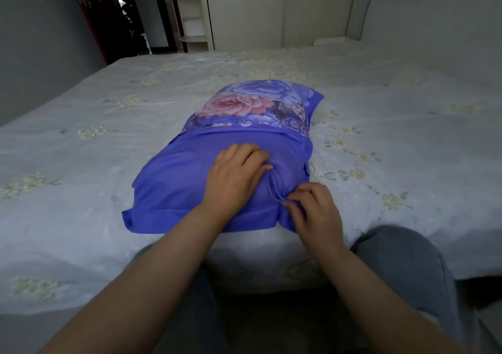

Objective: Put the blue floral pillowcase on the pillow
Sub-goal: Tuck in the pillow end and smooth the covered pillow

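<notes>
From the head camera, a blue floral pillowcase [190, 180] lies on a bed [81, 114], near the front edge and in the middle. It looks puffy and full, so a pillow seems to be inside, but the pillow itself is hidden by the cloth. The far end of the pillowcase shows big pink and blue flowers. The near end is plain blue.

The left hand [235, 177] rests flat on top of the plain blue part. Its fingers are spread out and slightly bent, pressing on the cloth, not gripping it. The right hand [312, 211] is just beside it, at the near right corner of the pillowcase. Its fingers are curled and pinch a small fold of the blue cloth. A bunched ridge of cloth runs between the two hands.

The bed has a pale sheet with small flowers. Grey trouser legs [402, 258] show at the bottom. A white wardrobe [271, 19] stands behind the bed.
</notes>
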Tool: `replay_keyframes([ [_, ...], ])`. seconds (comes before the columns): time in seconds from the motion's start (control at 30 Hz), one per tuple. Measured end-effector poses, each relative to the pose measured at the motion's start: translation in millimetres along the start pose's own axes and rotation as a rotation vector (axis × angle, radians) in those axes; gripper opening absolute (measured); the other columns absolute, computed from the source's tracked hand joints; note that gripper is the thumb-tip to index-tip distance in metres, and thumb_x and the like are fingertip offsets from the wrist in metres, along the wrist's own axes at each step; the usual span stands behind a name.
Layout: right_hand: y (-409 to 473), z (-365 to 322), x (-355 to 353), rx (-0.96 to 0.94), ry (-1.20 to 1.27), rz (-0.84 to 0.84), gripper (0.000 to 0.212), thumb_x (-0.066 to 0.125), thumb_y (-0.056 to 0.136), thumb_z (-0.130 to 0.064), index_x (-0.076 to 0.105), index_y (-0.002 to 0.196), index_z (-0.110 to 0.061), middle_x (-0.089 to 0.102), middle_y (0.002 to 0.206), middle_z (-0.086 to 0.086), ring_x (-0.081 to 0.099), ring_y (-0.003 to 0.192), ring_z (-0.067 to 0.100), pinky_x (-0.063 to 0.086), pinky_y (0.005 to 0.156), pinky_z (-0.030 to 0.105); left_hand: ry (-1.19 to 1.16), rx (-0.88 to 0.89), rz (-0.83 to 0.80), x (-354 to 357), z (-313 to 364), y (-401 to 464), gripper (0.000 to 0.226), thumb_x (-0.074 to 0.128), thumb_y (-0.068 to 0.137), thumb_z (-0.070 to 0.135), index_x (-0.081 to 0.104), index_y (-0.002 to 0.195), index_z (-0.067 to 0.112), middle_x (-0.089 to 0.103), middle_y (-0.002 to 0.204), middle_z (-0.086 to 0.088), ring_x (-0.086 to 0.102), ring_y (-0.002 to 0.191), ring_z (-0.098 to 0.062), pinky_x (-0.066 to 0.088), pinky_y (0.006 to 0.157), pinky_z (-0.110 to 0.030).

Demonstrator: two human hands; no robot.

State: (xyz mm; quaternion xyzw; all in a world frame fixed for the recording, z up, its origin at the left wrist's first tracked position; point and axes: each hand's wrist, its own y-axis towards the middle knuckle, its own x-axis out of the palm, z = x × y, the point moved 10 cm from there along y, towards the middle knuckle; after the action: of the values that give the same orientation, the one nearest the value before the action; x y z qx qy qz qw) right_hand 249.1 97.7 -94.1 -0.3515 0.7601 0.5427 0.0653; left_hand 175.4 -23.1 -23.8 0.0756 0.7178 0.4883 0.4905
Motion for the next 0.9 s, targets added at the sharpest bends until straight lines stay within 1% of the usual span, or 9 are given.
replay_keyframes([
  [0.1,9,-15,-10,-0.039,0.069,0.013,0.018,0.059,0.088,-0.023,0.069,0.086,-0.008,0.067,0.091,0.006,0.059,0.089,0.017,0.047,0.082,0.024,0.034,-0.041,-0.049,1,2,-6,0.022,0.049,0.093,0.029,0.063,0.085,0.015,0.066,0.075,-0.006,0.062,0.067,-0.029,0.051,0.056,-0.035],
  [0.27,11,-16,-9,0.101,0.254,-0.04,0.025,0.05,0.092,-0.029,0.068,0.094,-0.012,0.069,0.099,-0.001,0.06,0.093,0.007,0.047,0.085,0.019,0.117,-0.136,-0.12,-8,3,-3,0.025,0.041,0.087,0.026,0.059,0.076,0.012,0.058,0.048,-0.005,0.055,0.04,-0.028,0.032,0.034,-0.024],
  [0.33,12,-10,-4,0.108,0.24,-0.083,0.027,0.054,0.088,-0.034,0.065,0.101,-0.013,0.061,0.105,-0.003,0.055,0.1,0.004,0.043,0.09,0.014,0.104,-0.148,-0.12,-13,6,1,0.025,0.039,0.088,0.026,0.056,0.077,0.011,0.058,0.049,-0.006,0.054,0.04,-0.029,0.027,0.037,-0.023],
  [0.43,8,3,-4,0.192,0.325,-0.047,0.031,0.051,0.088,-0.037,0.065,0.105,-0.015,0.056,0.105,-0.01,0.051,0.101,-0.004,0.039,0.093,0.01,-0.043,-0.288,-0.126,-16,0,1,0.03,0.033,0.093,0.028,0.055,0.086,0.009,0.064,0.064,-0.014,0.058,0.054,-0.037,0.027,0.049,-0.028],
  [0.5,8,9,-4,0.239,0.39,-0.031,0.026,0.046,0.093,-0.031,0.066,0.106,-0.02,0.06,0.104,-0.012,0.053,0.101,-0.008,0.039,0.093,0.01,-0.128,-0.388,-0.121,-15,-9,-4,0.027,0.036,0.096,0.026,0.056,0.093,0.008,0.067,0.075,-0.018,0.06,0.067,-0.041,0.028,0.055,-0.033],
  [0.57,10,15,3,0.307,0.458,-0.087,0.019,0.052,0.094,-0.021,0.065,0.107,-0.025,0.064,0.106,-0.008,0.055,0.101,-0.01,0.039,0.092,0.007,-0.173,-0.444,-0.099,-14,-16,-6,0.021,0.04,0.098,0.023,0.056,0.096,0.008,0.067,0.082,-0.018,0.06,0.075,-0.041,0.03,0.058,-0.035],
  [0.67,15,22,13,0.408,0.565,-0.179,0.023,0.061,0.089,-0.011,0.064,0.103,-0.029,0.065,0.104,-0.01,0.057,0.095,-0.009,0.044,0.087,0.01,-0.163,-0.486,-0.091,-10,-23,-6,0.024,0.037,0.099,0.026,0.055,0.1,0.01,0.067,0.088,-0.017,0.06,0.082,-0.04,0.033,0.06,-0.036],
  [0.77,21,16,19,0.311,0.359,-0.237,0.026,0.072,0.079,-0.015,0.062,0.099,-0.029,0.055,0.097,-0.017,0.056,0.089,-0.002,0.049,0.077,0.016,-0.147,-0.516,-0.108,-3,-26,-8,0.025,0.037,0.099,0.029,0.055,0.102,0.012,0.068,0.09,-0.016,0.06,0.083,-0.04,0.034,0.06,-0.036],
  [0.9,27,7,8,0.197,0.18,-0.078,0.004,0.063,0.082,-0.016,0.064,0.084,-0.012,0.063,0.092,0.001,0.056,0.082,0.009,0.049,0.074,0.024,-0.177,-0.537,0.003,-16,-19,-23,0.028,0.042,0.094,0.04,0.057,0.097,0.016,0.069,0.08,-0.005,0.064,0.072,-0.032,0.037,0.057,-0.03],
])
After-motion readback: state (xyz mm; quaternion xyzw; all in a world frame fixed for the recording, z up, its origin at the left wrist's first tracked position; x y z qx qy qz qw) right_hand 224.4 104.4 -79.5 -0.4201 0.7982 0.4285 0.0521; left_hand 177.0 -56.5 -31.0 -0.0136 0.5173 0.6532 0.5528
